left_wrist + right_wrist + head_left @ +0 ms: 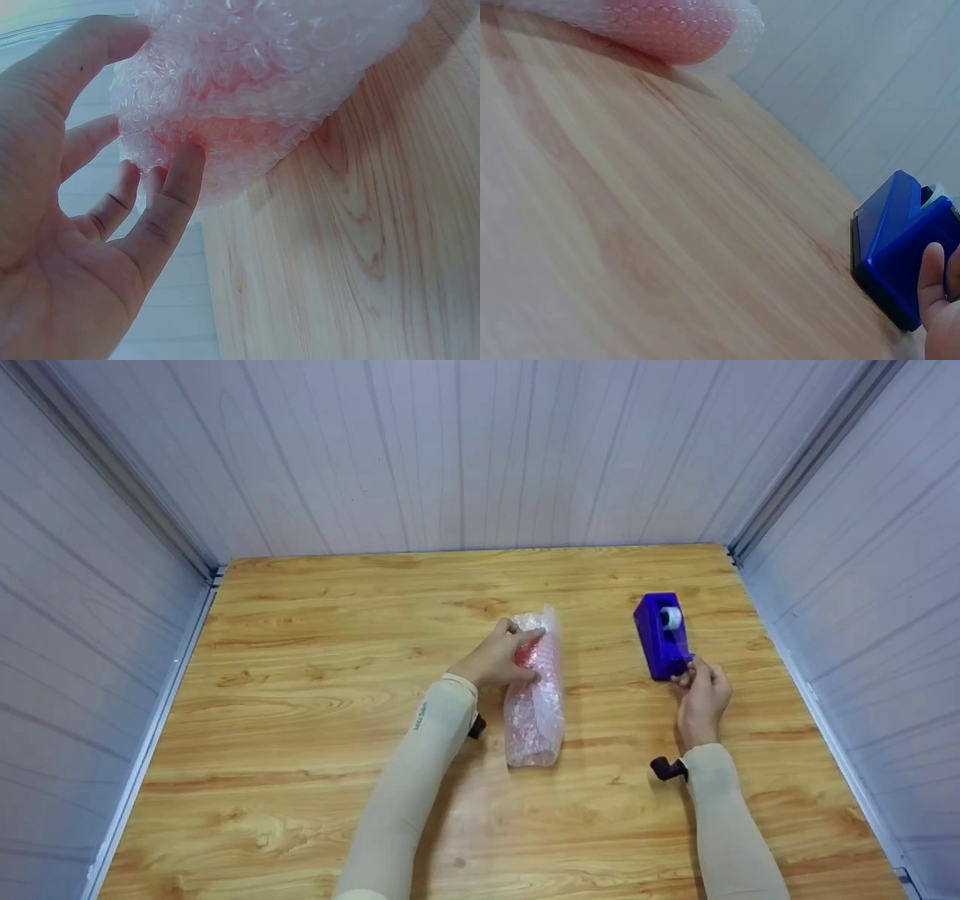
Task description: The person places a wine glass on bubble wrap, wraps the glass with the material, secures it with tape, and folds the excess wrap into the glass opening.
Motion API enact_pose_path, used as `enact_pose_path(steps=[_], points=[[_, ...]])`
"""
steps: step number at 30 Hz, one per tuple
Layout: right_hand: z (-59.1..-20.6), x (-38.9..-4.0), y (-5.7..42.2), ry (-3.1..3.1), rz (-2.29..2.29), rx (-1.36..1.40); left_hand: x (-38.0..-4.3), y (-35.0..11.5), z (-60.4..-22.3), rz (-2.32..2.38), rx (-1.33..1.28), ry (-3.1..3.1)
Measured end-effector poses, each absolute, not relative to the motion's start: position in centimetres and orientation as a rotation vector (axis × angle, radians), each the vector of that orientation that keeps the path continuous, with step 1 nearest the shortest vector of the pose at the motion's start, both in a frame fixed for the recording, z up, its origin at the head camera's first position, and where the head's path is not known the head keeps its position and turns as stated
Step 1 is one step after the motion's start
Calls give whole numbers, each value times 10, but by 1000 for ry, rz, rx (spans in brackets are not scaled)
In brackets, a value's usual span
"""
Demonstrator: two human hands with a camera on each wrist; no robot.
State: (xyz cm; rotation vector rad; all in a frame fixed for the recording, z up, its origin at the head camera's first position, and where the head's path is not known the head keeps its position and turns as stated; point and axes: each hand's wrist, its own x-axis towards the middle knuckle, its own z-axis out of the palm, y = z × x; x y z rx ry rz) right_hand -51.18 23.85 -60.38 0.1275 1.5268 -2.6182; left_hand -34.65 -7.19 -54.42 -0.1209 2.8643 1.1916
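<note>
A bundle rolled in clear bubble wrap (pixel 534 727) lies lengthwise on the table, with something reddish showing through the layers. Across its upper half my left hand (pixel 496 656) holds the wrap down, thumb and fingers spread around the roll; the left wrist view has the fingertips against the bubbles (pixel 255 82). To the right stands a blue tape dispenser (pixel 657 641) with a white tape roll (pixel 672 619). My right hand (pixel 705 697) is at the dispenser's front end, thumb and forefinger pinching the tape at the cutter. Only part of that hand (pixel 943 307) enters the right wrist view.
The wood-grain table (pixel 300 720) is bounded by a pale panel wall (pixel 465 457) at the back and by side walls left and right. A dark wrist camera (pixel 667 769) sticks out from the right sleeve, close over the tabletop.
</note>
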Motion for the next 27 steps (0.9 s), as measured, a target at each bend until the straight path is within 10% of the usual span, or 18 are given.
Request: enact_pose_path(steps=[27], points=[[-606, -519, 258, 1313, -2234, 194, -346, -70, -544, 1198, -128, 2862]])
